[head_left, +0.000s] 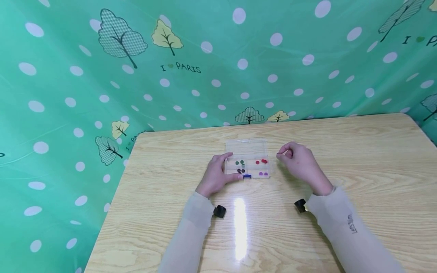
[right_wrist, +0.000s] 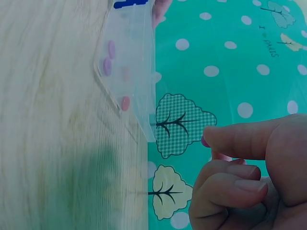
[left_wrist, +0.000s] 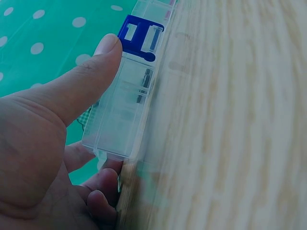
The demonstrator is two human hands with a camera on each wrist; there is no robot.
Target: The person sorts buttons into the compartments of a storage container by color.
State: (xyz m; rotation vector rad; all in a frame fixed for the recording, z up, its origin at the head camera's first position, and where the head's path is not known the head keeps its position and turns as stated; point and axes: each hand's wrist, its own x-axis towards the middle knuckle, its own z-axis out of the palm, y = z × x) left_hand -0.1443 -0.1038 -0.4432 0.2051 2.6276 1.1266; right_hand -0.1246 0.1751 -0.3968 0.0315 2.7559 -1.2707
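A clear plastic compartment box (head_left: 247,151) sits on the table with its lid raised at the back. My left hand (head_left: 216,175) grips the box's left side, its thumb by the blue latch (left_wrist: 140,38) on the front. To the right of the box, my right hand (head_left: 297,162) pinches a small purple disc (right_wrist: 205,141) between thumb and index finger, mostly hidden by the fingertips. Inside the box, green discs (head_left: 242,162) lie back left and red discs (head_left: 264,161) back right. Dark discs (head_left: 243,171) are front left, two purple discs (head_left: 261,173) front right.
The box stands towards the back of a wood-grain table (head_left: 164,227). A green dotted curtain (head_left: 218,49) hangs behind the table and along its left side. Each wrist carries a small black camera, one by the left sleeve (head_left: 191,223), one by the right sleeve (head_left: 345,223).
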